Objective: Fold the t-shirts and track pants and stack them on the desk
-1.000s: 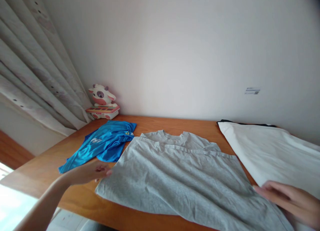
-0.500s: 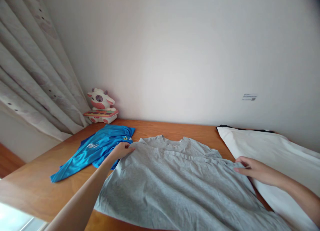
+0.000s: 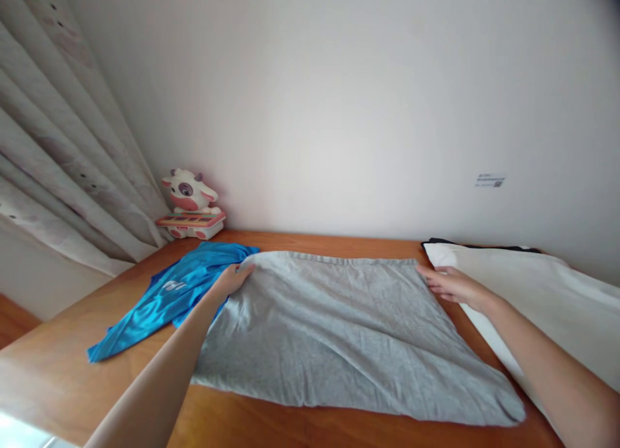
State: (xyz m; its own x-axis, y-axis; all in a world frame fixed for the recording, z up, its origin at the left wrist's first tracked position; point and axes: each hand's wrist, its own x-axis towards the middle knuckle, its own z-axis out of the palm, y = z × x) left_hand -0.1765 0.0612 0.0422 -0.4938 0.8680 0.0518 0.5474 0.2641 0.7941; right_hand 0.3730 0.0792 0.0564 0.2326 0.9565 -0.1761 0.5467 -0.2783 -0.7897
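A grey T-shirt (image 3: 339,332) lies doubled over on the wooden tabletop, its hem at the far side and a rounded fold toward me. My left hand (image 3: 235,279) pinches the hem's far left corner, beside a rumpled blue shirt (image 3: 169,299) with a white logo. At the far right corner, my right hand (image 3: 450,285) has its thumb and fingertips on the hem. The neckline is hidden beneath the turned-over cloth. Soft creases run across the grey fabric.
White cloth (image 3: 527,293) with a black edge lies on the right of the wooden tabletop (image 3: 232,422). A toy cow with a keyboard (image 3: 191,206) sits in the back left corner, by a patterned curtain (image 3: 62,144). A small label (image 3: 490,181) is on the wall.
Both hands have carried the hem away from me toward the wall, covering the neckline. My right hand has also come inward to the left. The near fold has pulled away from me.
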